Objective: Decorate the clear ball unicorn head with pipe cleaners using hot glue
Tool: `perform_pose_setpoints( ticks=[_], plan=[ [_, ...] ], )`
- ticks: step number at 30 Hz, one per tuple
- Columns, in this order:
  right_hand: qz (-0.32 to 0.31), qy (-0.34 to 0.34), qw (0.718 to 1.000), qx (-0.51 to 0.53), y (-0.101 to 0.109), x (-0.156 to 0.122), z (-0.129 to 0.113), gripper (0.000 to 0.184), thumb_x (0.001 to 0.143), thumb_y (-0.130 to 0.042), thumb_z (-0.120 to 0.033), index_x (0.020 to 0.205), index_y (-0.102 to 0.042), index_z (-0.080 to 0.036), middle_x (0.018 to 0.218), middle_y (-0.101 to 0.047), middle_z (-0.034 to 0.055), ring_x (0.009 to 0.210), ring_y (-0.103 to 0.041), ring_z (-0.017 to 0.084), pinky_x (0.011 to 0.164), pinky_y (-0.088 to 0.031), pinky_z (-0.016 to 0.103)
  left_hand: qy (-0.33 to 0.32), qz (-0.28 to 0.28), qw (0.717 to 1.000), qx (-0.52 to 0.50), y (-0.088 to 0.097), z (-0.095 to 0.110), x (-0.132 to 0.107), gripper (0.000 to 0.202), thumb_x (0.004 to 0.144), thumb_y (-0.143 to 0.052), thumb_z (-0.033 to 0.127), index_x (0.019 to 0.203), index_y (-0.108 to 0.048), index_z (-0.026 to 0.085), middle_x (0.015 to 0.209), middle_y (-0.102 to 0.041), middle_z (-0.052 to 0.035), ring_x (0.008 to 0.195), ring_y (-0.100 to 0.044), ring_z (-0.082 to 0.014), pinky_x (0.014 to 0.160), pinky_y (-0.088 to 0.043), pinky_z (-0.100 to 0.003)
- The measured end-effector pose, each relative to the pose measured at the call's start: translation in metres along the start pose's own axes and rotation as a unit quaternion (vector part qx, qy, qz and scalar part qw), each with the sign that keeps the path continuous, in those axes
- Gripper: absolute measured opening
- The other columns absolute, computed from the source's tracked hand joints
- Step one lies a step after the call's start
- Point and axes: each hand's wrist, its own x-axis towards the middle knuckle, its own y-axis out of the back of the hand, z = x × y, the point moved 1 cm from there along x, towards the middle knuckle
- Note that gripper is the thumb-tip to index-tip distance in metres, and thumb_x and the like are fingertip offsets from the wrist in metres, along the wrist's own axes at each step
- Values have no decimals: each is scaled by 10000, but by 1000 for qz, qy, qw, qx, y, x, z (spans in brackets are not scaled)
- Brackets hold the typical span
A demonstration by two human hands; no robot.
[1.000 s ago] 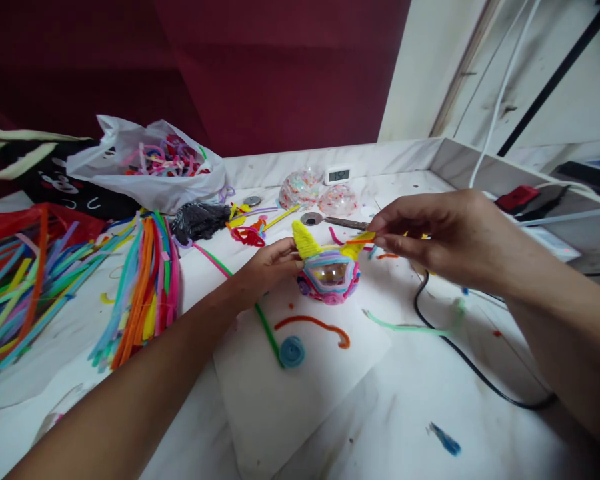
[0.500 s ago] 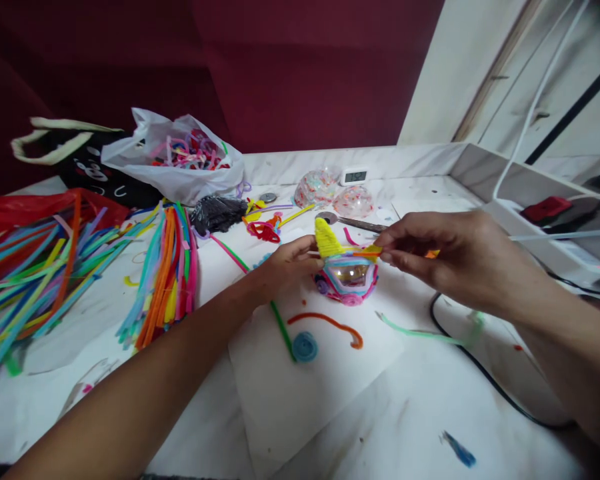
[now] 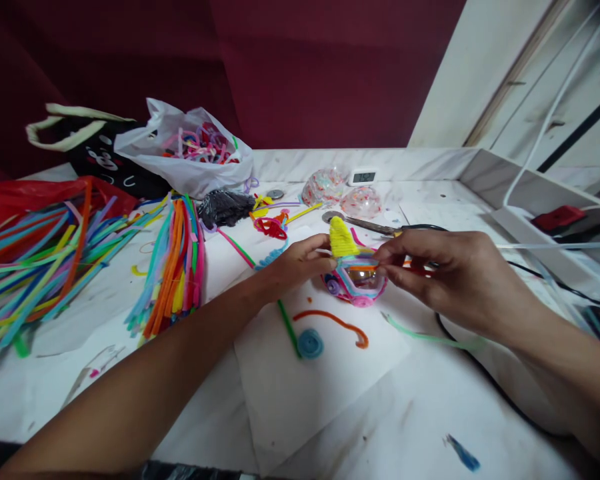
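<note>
A small dome-shaped craft (image 3: 356,280) wrapped in pink, blue and orange pipe cleaners, with a yellow cone ear on top, rests on a white sheet (image 3: 300,373) in the middle of the table. My left hand (image 3: 300,263) grips the craft's left side, fingers closed on it. My right hand (image 3: 440,273) pinches the craft's top right, where an orange and yellow pipe cleaner end lies; the fingertips cover that spot.
Loose pipe cleaners (image 3: 175,263) lie in bundles at the left, near a red bag (image 3: 10,200) and a white plastic bag (image 3: 190,157). Scissors (image 3: 360,223), two clear domes (image 3: 347,193) and a small clock (image 3: 364,177) sit behind. A black cable (image 3: 480,377) runs at right.
My right hand has come down from the raised yellow ear tip onto the craft's top right. The view has shifted, so everything sits a little further right and lower.
</note>
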Motion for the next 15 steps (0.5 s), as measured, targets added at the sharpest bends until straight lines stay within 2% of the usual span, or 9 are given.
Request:
perform_pose_setpoints(
  ticks=[15],
  plan=[
    [-10, 8, 1000, -16, -7, -2, -6, 90, 830, -609, -193, 907, -654, -201, 820, -687, 0, 667, -598, 127, 611, -446, 275, -4, -1, 1000, 5, -4, 4, -2, 464, 757, -685, 301, 1181, -573, 149, 1158, -660, -85, 1119, -598, -267, 1009, -418, -416]
  ],
)
